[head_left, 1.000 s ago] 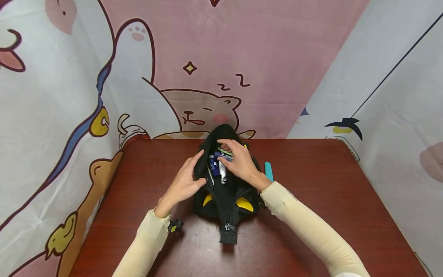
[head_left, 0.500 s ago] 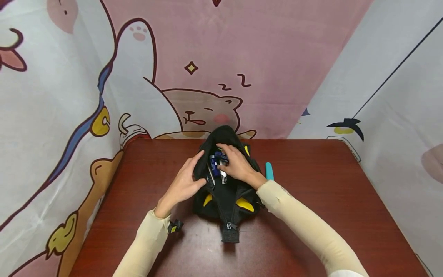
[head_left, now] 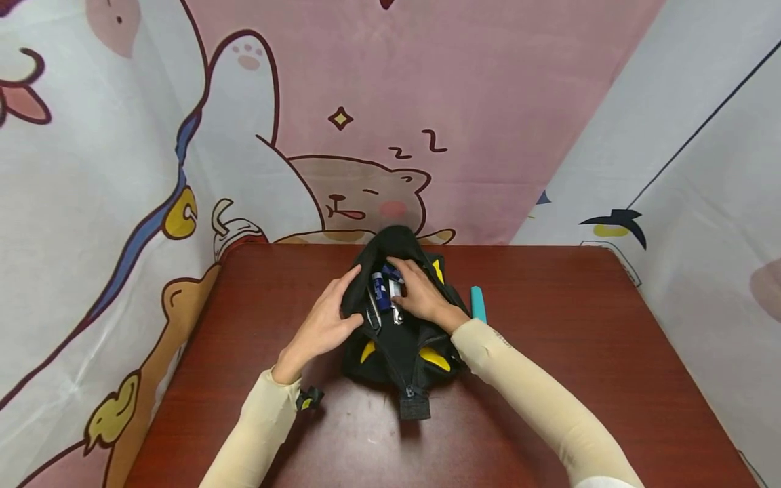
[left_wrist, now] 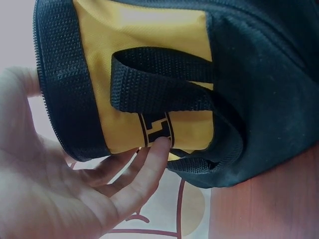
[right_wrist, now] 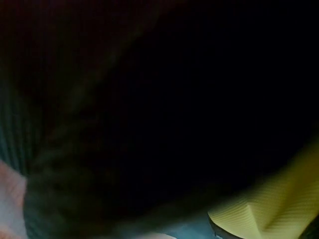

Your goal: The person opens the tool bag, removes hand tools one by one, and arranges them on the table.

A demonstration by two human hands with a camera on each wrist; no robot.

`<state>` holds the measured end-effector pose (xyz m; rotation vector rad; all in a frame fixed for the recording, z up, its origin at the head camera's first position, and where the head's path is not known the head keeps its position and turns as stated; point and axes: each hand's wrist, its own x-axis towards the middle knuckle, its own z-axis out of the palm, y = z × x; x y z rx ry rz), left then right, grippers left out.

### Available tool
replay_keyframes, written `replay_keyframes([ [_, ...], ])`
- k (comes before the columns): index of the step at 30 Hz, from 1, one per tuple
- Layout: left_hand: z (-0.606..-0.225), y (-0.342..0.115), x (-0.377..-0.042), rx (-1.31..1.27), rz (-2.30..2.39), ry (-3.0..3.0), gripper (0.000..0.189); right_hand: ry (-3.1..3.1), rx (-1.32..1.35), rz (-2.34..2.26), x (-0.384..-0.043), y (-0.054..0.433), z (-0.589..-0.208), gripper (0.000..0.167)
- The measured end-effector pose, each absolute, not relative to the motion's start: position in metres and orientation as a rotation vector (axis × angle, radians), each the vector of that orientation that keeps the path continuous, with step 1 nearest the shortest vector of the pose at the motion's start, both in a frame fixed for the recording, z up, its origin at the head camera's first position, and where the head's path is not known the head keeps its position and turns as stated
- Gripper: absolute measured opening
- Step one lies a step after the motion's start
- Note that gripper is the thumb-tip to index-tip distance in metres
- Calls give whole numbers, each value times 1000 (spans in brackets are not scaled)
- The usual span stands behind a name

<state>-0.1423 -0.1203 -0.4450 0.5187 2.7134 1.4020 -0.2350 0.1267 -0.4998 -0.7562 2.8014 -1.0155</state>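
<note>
Head view shows a black bag (head_left: 381, 366) in the middle of the frame, on the red-brown table (head_left: 549, 407), with its mouth spread wide. The left hand (head_left: 320, 325) holds the left edge of the mouth between thumb and fingers. The right hand (head_left: 421, 291) is inside, its fingertips beside a small dark blue thing (head_left: 393, 273); whether it grips this thing, I cannot tell.

In my judgement, the work inside the bag is somewhere in the middle. The bag is unzipped, and a dark blue tube (head_left: 381, 291), what seems a silver nail clipper (head_left: 397, 312) and a thin metal tool (head_left: 374, 315) lie inside it. A teal object (head_left: 478, 303) lies outside, right of the bag. The right hand's work there looks unfinished.

Only the left wrist view shows the yellow panel (left_wrist: 144, 25) with the black webbing loop (left_wrist: 149, 89), and the fingers pressing on that side. The right wrist view is mostly dark, with yellow fabric (right_wrist: 269, 209) at lower right, so the right fingers' contact is not clear there.
</note>
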Motion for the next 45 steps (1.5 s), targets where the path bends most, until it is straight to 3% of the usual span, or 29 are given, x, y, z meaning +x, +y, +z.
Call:
replay_keyframes([
  [8, -444, -119, -143, 498, 1403, 2706, 93, 2857, -802, -986, -236, 128, -500, 80],
  [24, -445, -118, -143, 519, 1391, 2719, 93, 2785, -800, -972, -234, 129, -499, 97],
  [40, -466, -124, -152, 659, 1504, 2717, 88, 2843, -626, -996, -220, 128, -487, 88],
  [45, -451, -119, -146, 561, 1455, 2701, 92, 2874, -606, -1011, -208, 127, -475, 87],
])
